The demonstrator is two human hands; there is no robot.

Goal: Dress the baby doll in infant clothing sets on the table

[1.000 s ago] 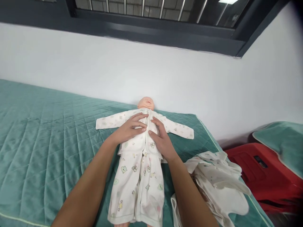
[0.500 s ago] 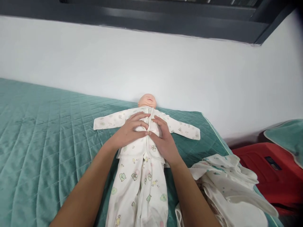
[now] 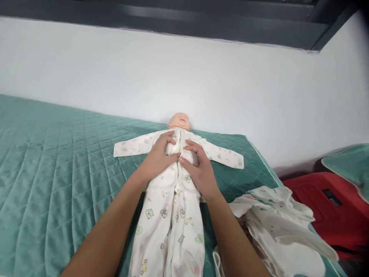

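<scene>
A baby doll (image 3: 179,121) lies on its back, head by the wall, sleeves spread to both sides. It wears a white printed baby jacket (image 3: 186,177) and matching pants (image 3: 170,231). On the left side of the jacket's chest, my left hand (image 3: 158,157) has its thumb at the front edge and its fingers bent higher up. My right hand (image 3: 201,169) lies opposite, thumb and fingers curled on the other front edge. Both thumb tips nearly meet at the middle seam. How much cloth is pinched under the fingers is partly hidden.
A green quilted cover (image 3: 57,169) lies under the doll. To the right is a crumpled pile of white printed baby clothes (image 3: 282,227), beside a red plastic case (image 3: 328,207). A white wall (image 3: 173,73) rises behind the doll's head.
My left hand's fingers have drawn back from the middle seam toward the left, and its thumb has shifted slightly upward. My right hand stays in nearly the same place.
</scene>
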